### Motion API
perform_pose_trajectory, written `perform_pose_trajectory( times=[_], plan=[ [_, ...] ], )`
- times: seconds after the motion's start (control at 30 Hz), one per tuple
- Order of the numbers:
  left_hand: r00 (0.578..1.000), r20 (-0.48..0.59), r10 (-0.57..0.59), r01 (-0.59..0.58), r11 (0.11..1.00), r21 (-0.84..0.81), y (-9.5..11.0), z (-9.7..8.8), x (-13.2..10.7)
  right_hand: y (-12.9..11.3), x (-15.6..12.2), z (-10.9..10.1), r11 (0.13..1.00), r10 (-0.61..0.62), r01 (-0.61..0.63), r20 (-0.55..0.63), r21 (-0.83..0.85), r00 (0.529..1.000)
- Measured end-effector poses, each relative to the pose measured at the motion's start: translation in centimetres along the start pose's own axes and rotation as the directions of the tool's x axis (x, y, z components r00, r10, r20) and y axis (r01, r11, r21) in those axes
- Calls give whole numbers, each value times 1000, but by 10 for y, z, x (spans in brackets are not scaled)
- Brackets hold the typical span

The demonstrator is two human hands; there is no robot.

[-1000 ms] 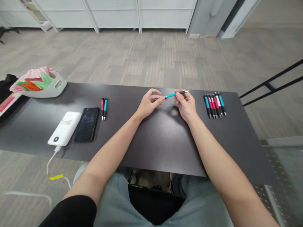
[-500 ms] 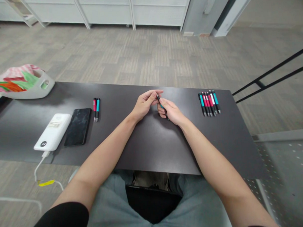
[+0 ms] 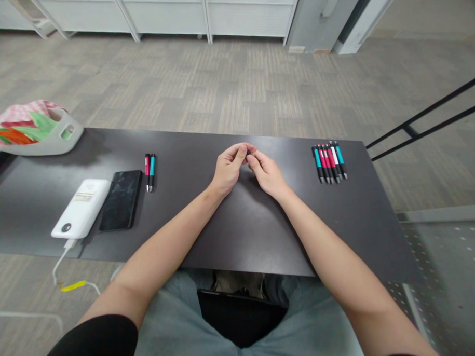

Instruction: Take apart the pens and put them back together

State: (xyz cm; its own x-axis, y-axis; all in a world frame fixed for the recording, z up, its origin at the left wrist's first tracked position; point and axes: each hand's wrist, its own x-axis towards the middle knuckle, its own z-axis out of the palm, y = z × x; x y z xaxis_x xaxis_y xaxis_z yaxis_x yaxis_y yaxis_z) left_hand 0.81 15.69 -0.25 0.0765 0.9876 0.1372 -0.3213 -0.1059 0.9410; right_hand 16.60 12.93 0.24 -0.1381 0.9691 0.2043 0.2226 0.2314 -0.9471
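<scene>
At 12 o'clock over the table (image 3: 231, 225), the left hand (image 3: 228, 170) and right hand (image 3: 267, 173) jointly pinch a mostly hidden dark piece (image 3: 248, 152), likely a pen's; this apparent two-handed manipulation step next calls for steady fingertip control.

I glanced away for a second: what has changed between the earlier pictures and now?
The right hand has moved left, closer to the left hand. The teal pen, earlier plainly visible between them, has been turned and is now almost hidden; only a dark bit shows at the fingertips. The pen pair, pen row, black phone and white device stayed put.
</scene>
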Motion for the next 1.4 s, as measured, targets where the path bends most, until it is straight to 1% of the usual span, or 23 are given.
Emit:
perform_pose_trajectory(
  times=[0.1, 0.17, 0.23, 0.33, 0.4, 0.47, 0.57, 0.7, 0.8, 0.9, 1.0, 1.1, 1.17, 1.27, 1.33, 1.4],
  plan=[
    [1000, -24, 17, -16, 1000, 18, 2, 1, -1, -2, 0, -2, 997, -9, 5, -59, -79, 998],
    [999, -33, 30, -29, 1000, 11, 3, 1, -1, -4, 0, -4, 995, -1, -5, -56, -100, 998],
    [999, -45, 31, -32, 999, -10, 4, -1, 1, -4, -1, -5, 997, 9, -11, -21, -82, 1000],
    [997, -73, 4, -6, 1000, -21, 5, -3, 4, -2, -3, -5, 999, 18, -17, 26, -40, 999],
    [996, -88, -5, 3, 1000, -21, 5, -4, 6, 1, -3, -5, 999, 21, -21, 8, -36, 1000],
    [996, -94, 5, -7, 1000, -22, 3, -5, 7, 3, -3, -4, 999, 24, -26, -40, -44, 999],
    [995, -92, 39, -42, 999, -24, 1, -7, 8, 4, -1, -4, 998, 19, -25, -98, -58, 995],
    [993, -86, 78, -80, 997, -15, -1, -12, 9, 6, 0, -5, 999, -17, 13, -71, -50, 997],
    [992, -91, 88, -89, 996, 1, -1, -14, 11, 9, 1, -5, 997, -58, 53, -84, -53, 995],
    [993, -96, 75, -74, 997, 19, -2, -15, 12, 11, 1, -5, 997, -47, 41, -101, -65, 994],
    [993, -77, 87, -88, 996, -7, -5, -15, 12, 9, 2, -5, 996, -28, 21, -81, -92, 996],
    [993, -71, 98, -100, 995, -27, -4, -15, 13, 8, 3, -5, 993, -69, 61, -80, -98, 994],
    [992, -92, 82, -82, 997, -1, -1, -14, 13, 9, 3, -4, 993, -84, 75, -99, -95, 991],
    [988, -138, 73, -66, 996, 58, 6, -18, 16, 11, 2, -3, 994, -65, 53, -117, -100, 991],
    [979, -170, 108, -89, 989, 120, 11, -27, 20, 12, 1, -3, 994, -52, 39, -131, -102, 990],
    [970, -181, 159, -117, 967, 226, 13, -41, 26, 14, 1, -4, 996, -35, 20, -156, -92, 987]
  ],
)
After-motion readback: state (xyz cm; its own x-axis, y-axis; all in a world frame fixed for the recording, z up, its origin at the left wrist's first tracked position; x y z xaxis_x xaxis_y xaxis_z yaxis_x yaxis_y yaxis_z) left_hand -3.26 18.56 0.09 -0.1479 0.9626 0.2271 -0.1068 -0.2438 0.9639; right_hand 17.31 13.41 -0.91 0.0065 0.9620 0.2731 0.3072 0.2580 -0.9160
